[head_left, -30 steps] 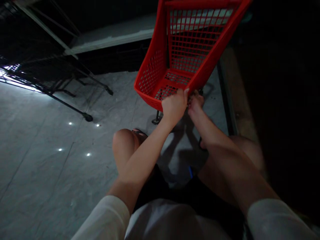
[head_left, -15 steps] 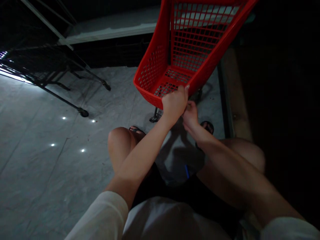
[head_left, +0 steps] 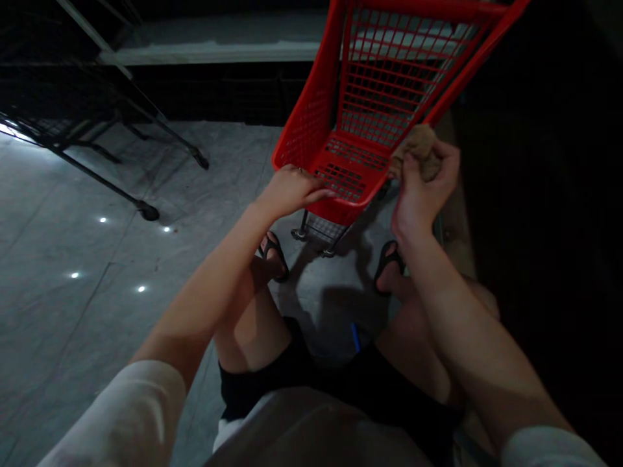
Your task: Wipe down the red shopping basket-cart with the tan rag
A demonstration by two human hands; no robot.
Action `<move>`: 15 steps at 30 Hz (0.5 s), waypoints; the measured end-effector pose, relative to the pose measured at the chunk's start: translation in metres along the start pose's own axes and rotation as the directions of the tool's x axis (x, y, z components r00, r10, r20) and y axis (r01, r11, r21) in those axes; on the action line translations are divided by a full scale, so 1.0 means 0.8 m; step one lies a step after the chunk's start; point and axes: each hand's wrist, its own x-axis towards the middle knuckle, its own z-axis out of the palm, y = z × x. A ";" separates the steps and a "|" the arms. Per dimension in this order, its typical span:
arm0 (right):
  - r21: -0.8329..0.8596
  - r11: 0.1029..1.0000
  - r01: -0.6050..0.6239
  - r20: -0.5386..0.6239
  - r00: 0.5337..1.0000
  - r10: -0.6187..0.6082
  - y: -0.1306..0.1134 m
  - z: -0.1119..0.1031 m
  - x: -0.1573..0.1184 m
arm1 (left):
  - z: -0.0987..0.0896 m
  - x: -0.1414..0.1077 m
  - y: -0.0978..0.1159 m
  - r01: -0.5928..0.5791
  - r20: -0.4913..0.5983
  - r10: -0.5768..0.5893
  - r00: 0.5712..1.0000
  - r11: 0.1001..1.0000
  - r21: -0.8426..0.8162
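Observation:
A red plastic shopping cart (head_left: 374, 110) with mesh walls stands tilted in front of me, its wheeled base on the floor. My left hand (head_left: 292, 191) lies over the cart's near rim, with straight fingers reaching across the mesh bottom. At the cart's right side, my right hand (head_left: 421, 194) is closed around a crumpled tan wad (head_left: 418, 144) of cloth or paper. The wad touches or nearly touches the cart's right rim; the picture does not settle which. My hand hides its lower part.
My sandalled feet (head_left: 275, 256) and bare knees lie below the cart. A black metal rack (head_left: 111, 139) stands at the left on a grey marble floor (head_left: 97, 324). A wooden strip (head_left: 450, 220) runs along the dark right side, and a white ledge (head_left: 209, 55) crosses the back.
My right hand has risen to the right and now holds the tan wad. My left hand has slid left along the rim, its fingers straighter. The view has tipped slightly, showing more of my legs.

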 end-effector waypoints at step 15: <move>-0.358 0.865 0.350 0.458 0.874 -0.164 -0.048 -0.047 -0.012 | 0.019 0.011 -0.022 -0.100 -0.170 0.098 0.981 0.995 -0.004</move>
